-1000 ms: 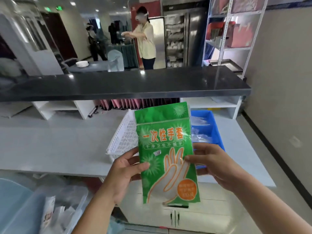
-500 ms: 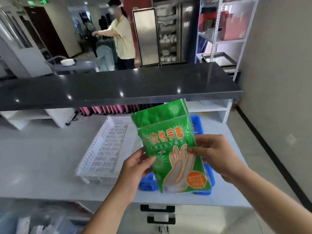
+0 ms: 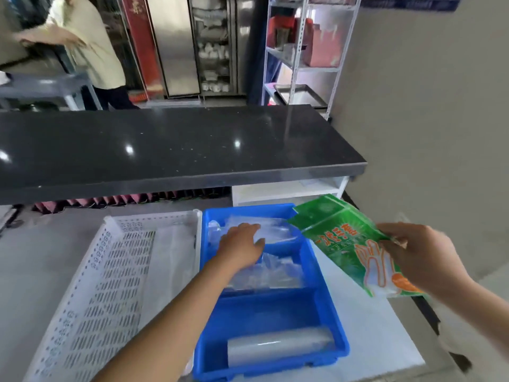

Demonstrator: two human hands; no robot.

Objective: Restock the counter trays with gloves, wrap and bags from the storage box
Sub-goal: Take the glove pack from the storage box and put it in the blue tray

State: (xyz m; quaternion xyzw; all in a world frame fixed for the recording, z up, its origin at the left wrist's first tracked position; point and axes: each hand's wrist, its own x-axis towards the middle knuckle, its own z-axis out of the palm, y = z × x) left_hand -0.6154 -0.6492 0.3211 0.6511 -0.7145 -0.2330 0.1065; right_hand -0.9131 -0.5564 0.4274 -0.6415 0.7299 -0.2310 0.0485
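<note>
A green pack of disposable gloves (image 3: 341, 238) hangs tilted above the right side of the blue tray (image 3: 325, 293), and my right hand (image 3: 421, 257) pinches its lower end. My left hand (image 3: 242, 246) reaches into the blue tray with its fingers laid on clear plastic bags (image 3: 275, 232) in the far compartment. More clear bags (image 3: 272, 274) fill the middle compartment. A roll of wrap (image 3: 278, 346) lies in the near compartment.
A white perforated tray (image 3: 110, 285) stands left of the blue one on the white counter (image 3: 377, 334), with a white sheet inside. A dark raised countertop (image 3: 170, 150) overhangs the back. A person stands beyond it at far left. Metal shelving (image 3: 300, 51) lines the right wall.
My left hand let go of the glove pack and went into the blue tray onto the clear bags. My right hand swung the pack out to the right. The view dropped toward the trays.
</note>
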